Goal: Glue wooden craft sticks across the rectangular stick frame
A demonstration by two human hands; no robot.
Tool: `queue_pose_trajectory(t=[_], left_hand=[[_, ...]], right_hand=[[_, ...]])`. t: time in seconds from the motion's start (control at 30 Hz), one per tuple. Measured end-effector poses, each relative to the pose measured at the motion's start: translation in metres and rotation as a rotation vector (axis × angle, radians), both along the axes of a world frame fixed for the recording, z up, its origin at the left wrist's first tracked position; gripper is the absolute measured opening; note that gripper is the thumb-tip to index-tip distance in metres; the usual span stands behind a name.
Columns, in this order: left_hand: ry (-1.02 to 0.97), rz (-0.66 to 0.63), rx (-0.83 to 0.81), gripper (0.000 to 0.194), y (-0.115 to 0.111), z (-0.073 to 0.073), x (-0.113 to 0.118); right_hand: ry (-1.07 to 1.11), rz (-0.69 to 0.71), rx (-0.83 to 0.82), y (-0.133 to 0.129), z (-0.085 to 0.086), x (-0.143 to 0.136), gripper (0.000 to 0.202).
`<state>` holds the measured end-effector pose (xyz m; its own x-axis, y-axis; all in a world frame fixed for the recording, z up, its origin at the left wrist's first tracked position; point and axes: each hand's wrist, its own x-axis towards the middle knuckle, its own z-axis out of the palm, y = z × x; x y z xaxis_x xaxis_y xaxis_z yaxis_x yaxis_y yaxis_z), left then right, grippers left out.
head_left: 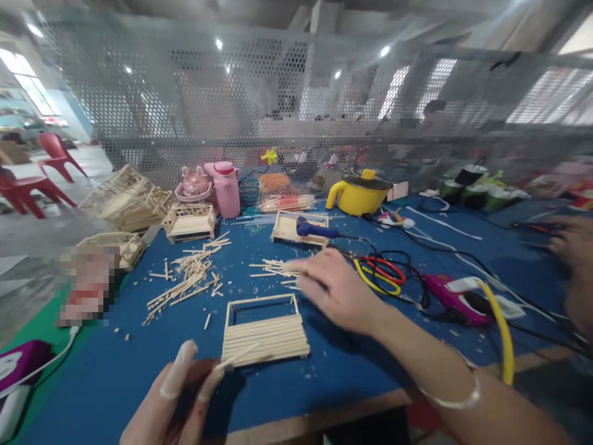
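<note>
A small frame of pale wooden sticks [266,334] lies flat on the blue table, its near part covered with sticks side by side and its far part open. My left hand [178,395], with pale covers on its fingertips, is at the frame's near left corner. Between its fingers is the end of a thin wooden stick [243,354], which slants over the frame's near edge. Beyond the frame, my right hand [336,287] reaches to a small pile of loose sticks [273,267], fingers stretched out and fingertips at the pile.
More loose sticks [192,278] lie to the left. A blue glue gun [317,230] rests on another stick frame [288,227]. Behind stand a pink jug [227,191] and yellow pot [364,194]. Cables and a magenta tool [456,300] lie right, near another person's hand [572,244].
</note>
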<state>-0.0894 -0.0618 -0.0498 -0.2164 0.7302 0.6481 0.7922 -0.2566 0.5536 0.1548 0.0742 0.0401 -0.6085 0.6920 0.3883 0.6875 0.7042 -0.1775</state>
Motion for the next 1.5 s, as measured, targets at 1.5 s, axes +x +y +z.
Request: queue_pose_trajectory(t=[1.5], left_hand=[[0.622,-0.239,-0.262,0.042,0.051,0.006,0.064]], right_hand=[[0.140,0.106,-0.155,-0.016,-0.046,-0.001,0.016]])
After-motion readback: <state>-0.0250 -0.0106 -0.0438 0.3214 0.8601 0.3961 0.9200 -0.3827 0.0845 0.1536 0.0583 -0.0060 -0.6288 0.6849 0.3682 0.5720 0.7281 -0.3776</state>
